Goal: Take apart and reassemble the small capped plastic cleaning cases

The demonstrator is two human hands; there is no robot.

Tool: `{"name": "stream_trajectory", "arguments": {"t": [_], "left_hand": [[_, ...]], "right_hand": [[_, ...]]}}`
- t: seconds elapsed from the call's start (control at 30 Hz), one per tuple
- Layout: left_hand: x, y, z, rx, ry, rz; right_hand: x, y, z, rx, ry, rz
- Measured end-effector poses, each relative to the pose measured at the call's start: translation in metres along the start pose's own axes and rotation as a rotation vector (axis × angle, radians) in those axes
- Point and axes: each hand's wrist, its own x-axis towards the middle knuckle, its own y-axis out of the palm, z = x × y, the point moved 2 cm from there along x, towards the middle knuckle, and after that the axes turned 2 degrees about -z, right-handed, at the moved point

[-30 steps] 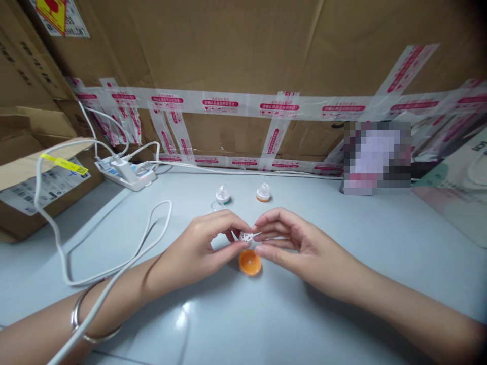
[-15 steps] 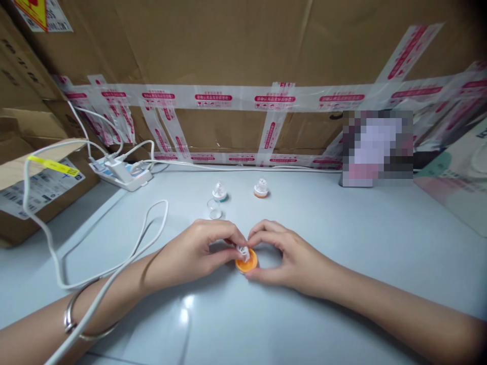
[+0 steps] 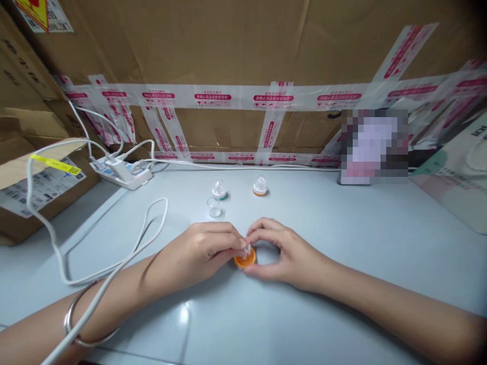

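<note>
In the head view, my left hand [image 3: 213, 249] pinches a small white figure [image 3: 247, 250] at the orange round base [image 3: 244, 261]. Fingertips cover part of the figure. My right hand [image 3: 279, 253] grips the base's rim between thumb and fingers, keeping it on the table. Behind my hands lies a small clear dome cover [image 3: 214, 207]. Beyond it stands a white figure on a green base [image 3: 219, 190]. To its right is a similar white figure on an orange base [image 3: 261, 187].
A white cable [image 3: 144, 238] loops over the table on the left and crosses above my left forearm. A power strip [image 3: 125, 175] sits at the back left beside an opened carton [image 3: 41, 187]. Large taped cardboard [image 3: 228, 50] walls the back. A blurred-out upright device [image 3: 373, 147] stands at right.
My left fingers have shifted over the top of the white figure, which now looks more upright above the orange base. My right hand keeps its hold on the base.
</note>
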Motion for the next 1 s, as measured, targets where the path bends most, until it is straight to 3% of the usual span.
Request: {"name": "stream_trajectory", "arguments": {"t": [0.2, 0.5, 0.67, 0.9, 1.0], "left_hand": [[-0.002, 0.002, -0.002, 0.034, 0.029, 0.06], [-0.004, 0.007, -0.001, 0.059, -0.015, 0.011], [-0.004, 0.007, -0.001, 0.058, -0.026, 0.043], [0.0, 0.0, -0.001, 0.021, -0.048, 0.06], [0.002, -0.01, 0.0, 0.032, -0.044, -0.034]], "right_hand": [[0.001, 0.002, 0.001, -0.015, -0.025, -0.015], [0.001, 0.004, -0.001, -0.031, -0.059, -0.048], [0.001, 0.004, 0.0, -0.034, -0.061, -0.068], [0.001, 0.003, 0.001, -0.024, -0.068, -0.078], [0.001, 0.003, 0.0, -0.02, -0.078, -0.098]]}}
